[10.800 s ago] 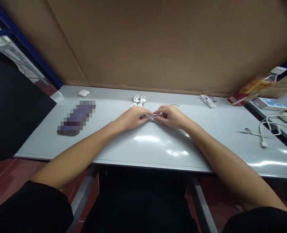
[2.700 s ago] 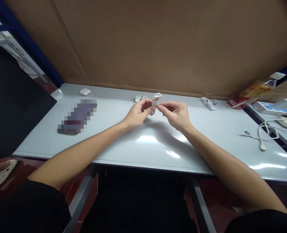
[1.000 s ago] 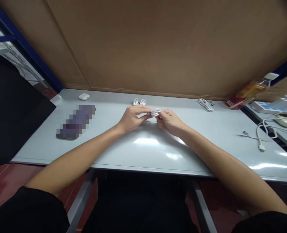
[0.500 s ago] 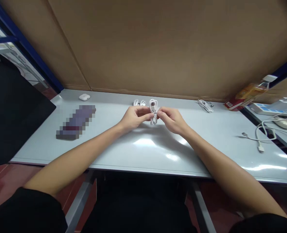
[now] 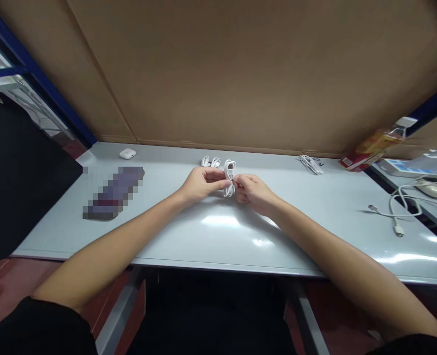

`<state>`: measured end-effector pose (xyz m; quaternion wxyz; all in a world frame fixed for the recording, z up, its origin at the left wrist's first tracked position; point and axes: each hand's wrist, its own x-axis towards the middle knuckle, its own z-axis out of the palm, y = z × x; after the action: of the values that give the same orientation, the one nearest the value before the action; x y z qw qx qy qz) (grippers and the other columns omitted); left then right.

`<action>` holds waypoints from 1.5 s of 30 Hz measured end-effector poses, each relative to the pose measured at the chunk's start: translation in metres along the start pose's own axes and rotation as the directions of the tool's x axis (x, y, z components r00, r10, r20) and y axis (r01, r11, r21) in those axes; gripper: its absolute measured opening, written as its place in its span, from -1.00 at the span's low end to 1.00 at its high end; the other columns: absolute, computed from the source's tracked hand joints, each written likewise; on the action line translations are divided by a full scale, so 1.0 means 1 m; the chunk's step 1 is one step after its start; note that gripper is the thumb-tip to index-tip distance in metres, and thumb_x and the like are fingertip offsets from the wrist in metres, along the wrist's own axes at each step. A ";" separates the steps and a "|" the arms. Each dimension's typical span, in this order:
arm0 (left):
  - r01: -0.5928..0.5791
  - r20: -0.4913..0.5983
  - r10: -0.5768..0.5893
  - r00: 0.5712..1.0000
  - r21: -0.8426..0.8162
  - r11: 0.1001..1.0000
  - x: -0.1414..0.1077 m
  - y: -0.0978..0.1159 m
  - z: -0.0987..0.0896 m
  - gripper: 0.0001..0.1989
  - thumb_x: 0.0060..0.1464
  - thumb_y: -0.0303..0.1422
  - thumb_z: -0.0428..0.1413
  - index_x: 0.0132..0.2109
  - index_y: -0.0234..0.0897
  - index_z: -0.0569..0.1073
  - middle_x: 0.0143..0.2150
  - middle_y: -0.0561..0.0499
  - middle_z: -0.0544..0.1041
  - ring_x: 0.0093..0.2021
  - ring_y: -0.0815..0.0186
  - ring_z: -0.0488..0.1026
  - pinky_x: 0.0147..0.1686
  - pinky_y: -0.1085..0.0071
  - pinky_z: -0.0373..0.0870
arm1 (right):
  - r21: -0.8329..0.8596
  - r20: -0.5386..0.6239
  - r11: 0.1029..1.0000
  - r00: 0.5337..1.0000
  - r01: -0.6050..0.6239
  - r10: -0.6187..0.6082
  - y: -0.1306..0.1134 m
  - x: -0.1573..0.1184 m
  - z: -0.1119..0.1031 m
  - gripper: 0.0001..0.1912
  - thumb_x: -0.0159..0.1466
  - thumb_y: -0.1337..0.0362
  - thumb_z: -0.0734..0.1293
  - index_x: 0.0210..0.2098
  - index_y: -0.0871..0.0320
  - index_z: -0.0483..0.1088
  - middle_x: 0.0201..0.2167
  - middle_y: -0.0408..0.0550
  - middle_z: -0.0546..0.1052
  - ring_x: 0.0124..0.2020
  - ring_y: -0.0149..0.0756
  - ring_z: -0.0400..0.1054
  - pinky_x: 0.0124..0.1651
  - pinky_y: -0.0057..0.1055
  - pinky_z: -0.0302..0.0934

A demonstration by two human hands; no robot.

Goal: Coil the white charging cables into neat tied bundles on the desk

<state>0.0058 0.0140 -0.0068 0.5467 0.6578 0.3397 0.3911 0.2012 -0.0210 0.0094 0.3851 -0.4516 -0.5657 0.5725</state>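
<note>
A bundled white cable (image 5: 229, 168) stands upright over the middle of the grey table (image 5: 203, 241), its loops pinched at a dark tie. My left hand (image 5: 203, 185) grips the bundle between thumb and fingers from the left. On the right side, my right hand (image 5: 253, 192) is closed in a pinch at the tie; the dark tie end between its fingers is too small to make out well. Just behind my left hand lies another coiled white cable (image 5: 211, 161).
A white earphone case (image 5: 127, 154) and a pixelated dark object (image 5: 115, 192) lie at the left. To the right are a coiled cable (image 5: 310, 164), a tilted bottle (image 5: 374, 148) and a loose white cable (image 5: 398, 214). A cardboard wall (image 5: 218, 74) rises behind.
My right hand has turned and closed more tightly at the tie, shifting slightly down. The held bundle has turned a little. The whole view has shifted slightly.
</note>
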 end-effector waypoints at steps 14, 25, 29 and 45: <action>-0.404 0.203 0.377 0.904 0.696 0.593 -0.008 -0.013 0.012 -0.78 0.31 -0.35 0.14 0.02 -0.22 0.61 0.03 -0.11 0.59 -0.05 0.17 0.56 0.00 0.18 0.53 | -0.922 -0.046 0.386 0.983 0.026 -0.176 0.011 0.008 -0.019 -0.70 0.47 0.22 0.13 0.00 0.12 0.45 -0.11 0.13 0.62 -0.25 -0.11 0.42 -0.31 -0.33 0.04; -0.161 0.031 0.309 0.950 0.901 0.403 0.007 -0.018 -0.008 -0.56 0.31 -0.20 0.12 0.28 -0.14 0.48 0.48 -0.22 0.22 0.49 -0.23 0.07 0.38 -0.36 0.01 | -0.878 -0.063 0.479 0.989 0.008 -0.132 -0.005 0.001 -0.027 -0.67 0.44 0.12 0.24 0.00 0.17 0.50 -0.22 0.06 0.63 -0.33 -0.20 0.40 -0.27 -0.34 0.14; -0.058 0.006 0.100 0.995 0.853 0.519 0.007 -0.021 -0.014 -0.39 0.34 -0.09 0.06 0.46 -0.08 0.28 0.56 -0.20 0.08 0.55 -0.25 -0.08 0.39 -0.27 0.09 | -0.875 -0.030 0.482 0.991 0.036 -0.129 -0.005 0.000 -0.027 -0.69 0.43 0.11 0.26 -0.03 0.16 0.51 -0.23 0.04 0.62 -0.34 -0.23 0.39 -0.29 -0.35 0.12; -0.183 0.135 0.134 0.982 0.861 0.474 -0.008 -0.010 0.006 -0.39 0.42 -0.04 -0.05 0.48 -0.14 0.22 0.55 -0.22 0.12 0.53 -0.12 0.04 0.40 -0.12 0.14 | -0.874 0.054 0.470 0.986 0.123 -0.159 -0.002 0.000 -0.036 -0.69 0.42 0.12 0.28 0.02 0.14 0.50 -0.13 0.07 0.57 -0.24 -0.18 0.43 -0.17 -0.31 0.22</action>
<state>0.0076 0.0061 -0.0185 0.1097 0.8811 0.4147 0.1989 0.2354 -0.0103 0.0130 0.1574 -0.5463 -0.8062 0.1636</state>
